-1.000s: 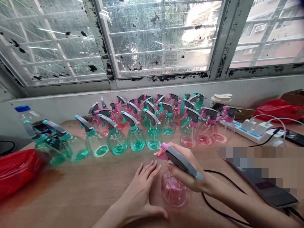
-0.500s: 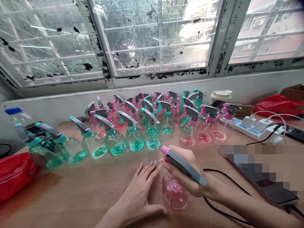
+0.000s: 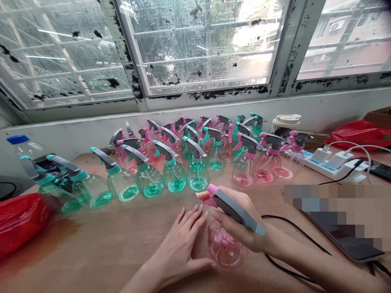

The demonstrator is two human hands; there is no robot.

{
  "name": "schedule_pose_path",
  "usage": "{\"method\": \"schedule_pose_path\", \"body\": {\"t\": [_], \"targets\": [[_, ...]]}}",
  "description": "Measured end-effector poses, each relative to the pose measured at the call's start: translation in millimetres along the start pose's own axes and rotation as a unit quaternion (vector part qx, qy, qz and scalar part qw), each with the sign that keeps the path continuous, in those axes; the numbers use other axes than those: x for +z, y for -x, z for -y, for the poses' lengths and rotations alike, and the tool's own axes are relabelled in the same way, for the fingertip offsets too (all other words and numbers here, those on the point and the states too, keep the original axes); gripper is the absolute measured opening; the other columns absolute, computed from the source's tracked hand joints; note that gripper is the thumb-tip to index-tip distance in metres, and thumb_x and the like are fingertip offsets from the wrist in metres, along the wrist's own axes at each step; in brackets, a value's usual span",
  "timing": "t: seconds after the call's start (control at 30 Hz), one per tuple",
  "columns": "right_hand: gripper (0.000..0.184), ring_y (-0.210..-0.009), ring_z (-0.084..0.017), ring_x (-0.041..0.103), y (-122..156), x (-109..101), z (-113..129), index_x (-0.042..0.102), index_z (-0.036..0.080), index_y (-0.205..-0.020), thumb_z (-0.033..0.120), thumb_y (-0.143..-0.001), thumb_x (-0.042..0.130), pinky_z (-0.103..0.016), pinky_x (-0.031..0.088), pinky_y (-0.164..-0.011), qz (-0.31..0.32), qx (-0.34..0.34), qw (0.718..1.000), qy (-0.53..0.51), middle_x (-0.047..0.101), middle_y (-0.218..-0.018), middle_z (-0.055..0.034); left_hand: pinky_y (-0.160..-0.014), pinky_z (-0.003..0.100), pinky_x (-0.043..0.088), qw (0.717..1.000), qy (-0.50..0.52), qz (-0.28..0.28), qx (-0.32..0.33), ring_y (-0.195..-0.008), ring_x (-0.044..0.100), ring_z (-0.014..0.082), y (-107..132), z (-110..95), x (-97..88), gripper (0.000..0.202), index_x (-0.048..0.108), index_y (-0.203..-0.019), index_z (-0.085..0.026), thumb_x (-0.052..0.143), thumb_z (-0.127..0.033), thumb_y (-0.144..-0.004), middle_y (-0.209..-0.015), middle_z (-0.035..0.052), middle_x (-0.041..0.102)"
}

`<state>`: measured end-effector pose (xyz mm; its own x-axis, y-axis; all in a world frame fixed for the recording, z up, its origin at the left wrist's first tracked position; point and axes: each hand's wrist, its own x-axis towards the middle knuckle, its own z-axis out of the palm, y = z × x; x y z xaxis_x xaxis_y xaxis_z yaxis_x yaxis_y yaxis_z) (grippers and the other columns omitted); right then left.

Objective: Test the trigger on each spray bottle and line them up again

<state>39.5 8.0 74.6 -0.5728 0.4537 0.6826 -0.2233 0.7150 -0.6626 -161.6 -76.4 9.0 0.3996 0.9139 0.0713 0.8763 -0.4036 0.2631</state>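
While the right hand (image 3: 250, 203) grips a pink spray bottle (image 3: 227, 248): its fingers close round the neck below a grey-and-pink spray head (image 3: 238, 209), at the near middle of the table (image 3: 122, 244).
Left hand (image 3: 183, 242): palm down just left of the bottle, holding nothing, fingers stretched toward the far side, thumb spread wide; whether its tip touches the plastic cannot be told.
Nozzle (image 3: 211, 189): aimed far left, toward a row of green spray bottles (image 3: 149, 181); an accidental squeeze could wet them, should liquid be inside, which is unclear.
Neck: hidden by the grip; a loosely screwed collar, if that is the case, could let the head twist off.
Green row: neighbours stand close, so one bump might topple several.
Black cable (image 3: 284, 219): looped beside the right forearm (image 3: 305, 254); a snag could drag it into the bottle's base.
Power strip (image 3: 325, 169): plugs in place at far right, near other pink bottles (image 3: 244, 173); a spill there could reach the sockets.
Paper cup (image 3: 286, 119): dark capitals on its side, partly hidden, not surely readable.
Spray bottles: no brand or label legible on any.
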Motion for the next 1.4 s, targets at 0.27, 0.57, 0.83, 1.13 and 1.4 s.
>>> {"method": "schedule_pose_path", "body": {"t": [0.27,0.57,0.83,1.13,1.4], "targets": [[0.010,-0.076,-0.018,0.061,-1.8,0.8,-1.8,0.058,0.020,-0.096,0.023,-0.090,0.050,-0.034,0.051,-0.073,0.002,0.009,1.000,0.008,0.062,-0.086,-0.0053,-0.115,0.060,0.017,1.000,0.012,-0.007,0.001,-0.142,0.028,0.0378,-1.8,-3.6,-2.5,0.096,0.029,-0.151,-0.018,0.064,-0.069,-0.077,-0.155,0.0177,0.031],[0.009,-0.066,-0.015,0.054,-4.1,0.3,-2.4,0.053,0.020,-0.084,0.023,-0.091,0.048,-0.029,0.046,-0.061,0.010,-0.010,0.999,0.053,0.055,-0.075,-0.0013,-0.115,0.061,0.016,1.000,0.016,-0.009,0.005,-0.141,0.031,0.0375,-0.3,-2.3,-1.5,0.094,0.029,-0.151,-0.020,0.061,-0.071,-0.079,-0.152,0.0163,0.038],[0.018,-0.073,-0.017,0.060,-2.2,1.7,-4.8,0.059,0.021,-0.102,0.033,-0.091,0.052,-0.034,0.051,-0.075,0.008,0.019,1.000,-0.009,0.062,-0.089,-0.0050,-0.115,0.061,0.017,1.000,0.011,-0.006,0.003,-0.141,0.028,0.0383,-2.0,-4.9,-3.7,0.094,0.029,-0.151,-0.020,0.063,-0.069,-0.078,-0.155,0.0172,0.031],[0.021,-0.073,-0.018,0.060,0.5,1.2,-1.4,0.056,0.022,-0.111,0.029,-0.092,0.051,-0.034,0.053,-0.075,-0.015,-0.003,1.000,0.024,0.060,-0.085,-0.0043,-0.115,0.060,0.018,1.000,0.015,-0.010,0.004,-0.138,0.036,0.0371,-3.5,-7.5,-6.7,0.094,0.030,-0.151,-0.019,0.061,-0.071,-0.079,-0.148,0.0165,0.044],[0.022,-0.086,-0.020,0.066,3.0,1.4,-4.1,0.060,0.021,-0.111,0.023,-0.091,0.051,-0.034,0.054,-0.077,-0.006,0.017,1.000,-0.006,0.066,-0.093,-0.0058,-0.115,0.059,0.017,1.000,0.006,-0.004,0.004,-0.138,0.035,0.0371,-4.0,-6.0,-5.1,0.090,0.038,-0.146,-0.017,0.060,-0.072,-0.078,-0.147,0.0178,0.044]]}}
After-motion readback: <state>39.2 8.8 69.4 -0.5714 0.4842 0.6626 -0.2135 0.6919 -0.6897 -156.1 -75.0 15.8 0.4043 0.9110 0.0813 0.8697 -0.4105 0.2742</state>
